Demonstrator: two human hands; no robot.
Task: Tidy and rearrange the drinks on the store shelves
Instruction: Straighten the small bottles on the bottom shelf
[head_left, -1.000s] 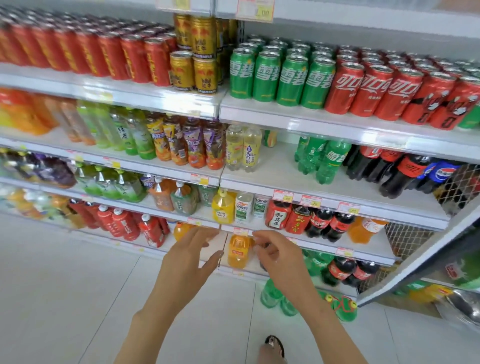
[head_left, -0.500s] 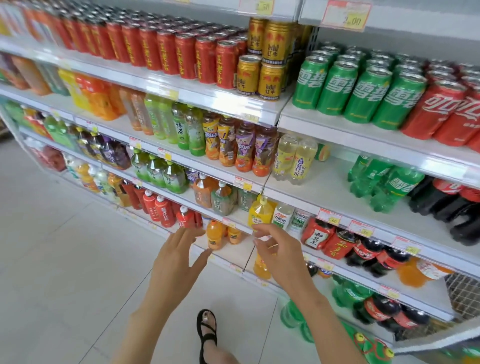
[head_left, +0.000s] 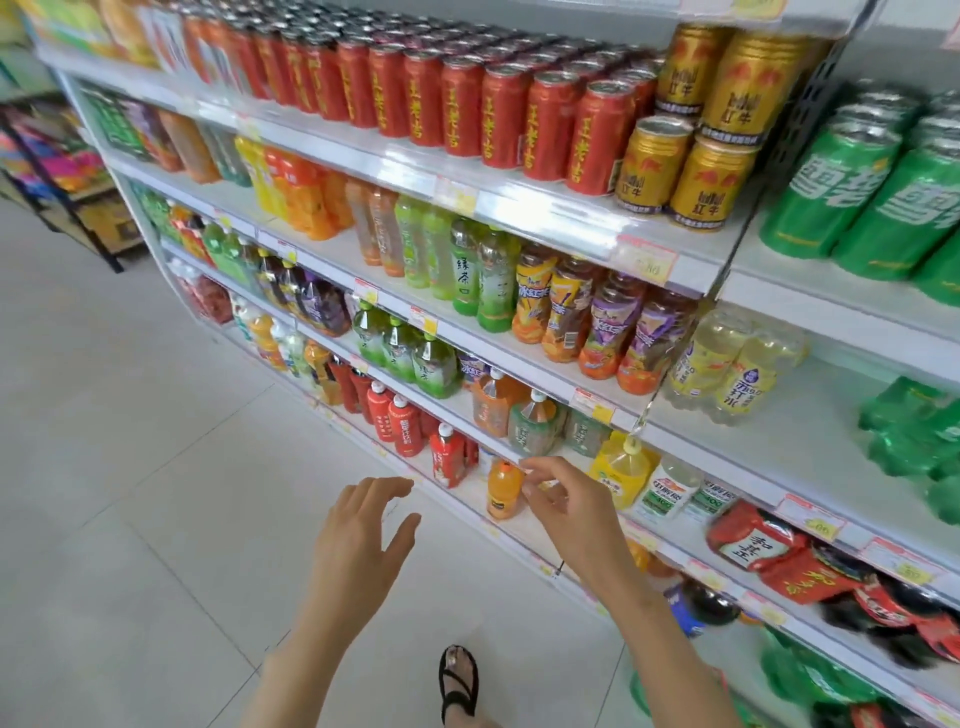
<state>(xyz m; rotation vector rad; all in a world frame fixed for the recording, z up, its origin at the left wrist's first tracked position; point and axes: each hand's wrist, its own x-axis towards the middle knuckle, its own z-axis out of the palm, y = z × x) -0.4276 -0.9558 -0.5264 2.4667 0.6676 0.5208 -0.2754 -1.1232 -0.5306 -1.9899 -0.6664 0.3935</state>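
Store shelves (head_left: 566, 205) run from upper left to lower right, stacked with drinks. Red cans (head_left: 498, 117) and gold cans (head_left: 691, 171) fill the top tier, green cans (head_left: 841, 202) to the right. My right hand (head_left: 571, 506) hovers with fingers loosely curled beside a small orange bottle (head_left: 504, 491) on a low shelf, close to it but holding nothing. A yellow bottle (head_left: 621, 473) stands just behind that hand. My left hand (head_left: 363, 540) is spread open over the floor, apart from the shelves.
Green tea bottles (head_left: 480, 280) and orange-and-purple labelled bottles (head_left: 605, 332) line the second tier. Red bottles (head_left: 402, 423) stand low on the left. The tiled floor (head_left: 130, 493) stretches left. My sandalled foot (head_left: 460, 680) is below. A dark rack (head_left: 62, 171) stands far left.
The view has swung left and closer to the shelves. Both hands have risen slightly; my right hand now sits by the small orange bottle instead of in front of the yellow one.
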